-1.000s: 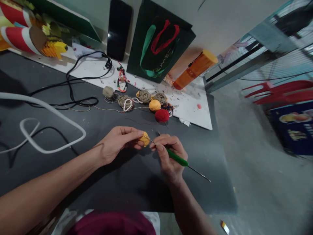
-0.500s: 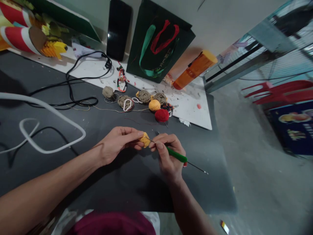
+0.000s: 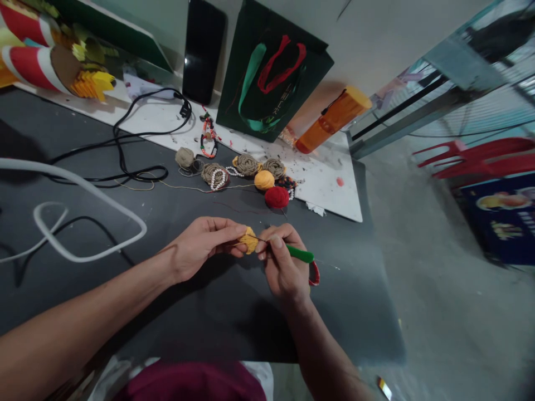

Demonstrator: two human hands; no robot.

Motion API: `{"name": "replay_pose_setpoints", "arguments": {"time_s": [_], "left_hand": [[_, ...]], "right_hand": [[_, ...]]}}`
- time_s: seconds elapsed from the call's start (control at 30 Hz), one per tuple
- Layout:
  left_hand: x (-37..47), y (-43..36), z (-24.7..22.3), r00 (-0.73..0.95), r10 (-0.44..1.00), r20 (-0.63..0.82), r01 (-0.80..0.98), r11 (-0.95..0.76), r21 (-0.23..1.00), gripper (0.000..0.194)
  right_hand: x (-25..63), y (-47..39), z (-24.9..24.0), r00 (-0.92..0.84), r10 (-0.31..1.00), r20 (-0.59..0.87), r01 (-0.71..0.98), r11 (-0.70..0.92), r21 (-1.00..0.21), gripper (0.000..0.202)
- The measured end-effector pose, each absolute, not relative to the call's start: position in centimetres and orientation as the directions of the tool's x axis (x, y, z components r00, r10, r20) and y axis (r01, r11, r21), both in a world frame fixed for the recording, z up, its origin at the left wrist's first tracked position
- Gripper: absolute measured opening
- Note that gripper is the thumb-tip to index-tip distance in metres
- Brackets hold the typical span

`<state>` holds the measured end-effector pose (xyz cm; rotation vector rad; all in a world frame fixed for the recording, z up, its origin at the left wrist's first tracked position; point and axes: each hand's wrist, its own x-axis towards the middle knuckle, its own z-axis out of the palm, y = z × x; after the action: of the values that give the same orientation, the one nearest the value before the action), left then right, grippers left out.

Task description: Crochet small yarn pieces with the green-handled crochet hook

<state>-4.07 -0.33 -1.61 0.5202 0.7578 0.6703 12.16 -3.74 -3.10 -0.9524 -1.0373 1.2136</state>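
Observation:
Between the thumb and fingers of my left hand (image 3: 209, 245) is a small piece of yellow crochet (image 3: 249, 240), with the fingers closed on its left side. My right hand (image 3: 286, 259) is wrapped round a crochet hook (image 3: 300, 254) with a green handle. The hook's thin metal shaft points left and meets the yellow piece; its tip is too small to make out. A red loop (image 3: 315, 274) shows beside the right palm, its kind unclear. Just beyond the hands lie a red yarn ball (image 3: 276, 197) and a yellow yarn ball (image 3: 264, 180).
Several tan yarn coils (image 3: 214, 176) and bead strings lie on the dark table (image 3: 175, 328). Black cable (image 3: 121, 145) and a white tube (image 3: 104, 192) cross the left side. At the back stand a phone (image 3: 204, 53), a dark green gift bag (image 3: 273, 72) and an orange bottle (image 3: 332, 120).
My right hand has turned slightly, and the green handle has shifted a little up and left. The metal rod behind the handle no longer shows clearly; more of the red loop does.

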Motion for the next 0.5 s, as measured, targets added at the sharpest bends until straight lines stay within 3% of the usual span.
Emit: {"name": "replay_pose_setpoints", "arguments": {"time_s": [0.27,0.5], "left_hand": [[-3.87,-0.52,-1.67,0.539,0.716,-0.445,-0.384,0.678,0.626,0.03],[-3.91,-0.57,-1.34,0.528,0.758,-0.384,-0.378,0.614,0.693,0.038]], "right_hand": [[12.23,-3.99,-3.51,0.081,0.986,0.147,-0.26,0.163,-0.952,0.017],[12.51,-4.57,-3.15,0.032,0.949,0.312,0.073,0.31,-0.948,0.011]]}}
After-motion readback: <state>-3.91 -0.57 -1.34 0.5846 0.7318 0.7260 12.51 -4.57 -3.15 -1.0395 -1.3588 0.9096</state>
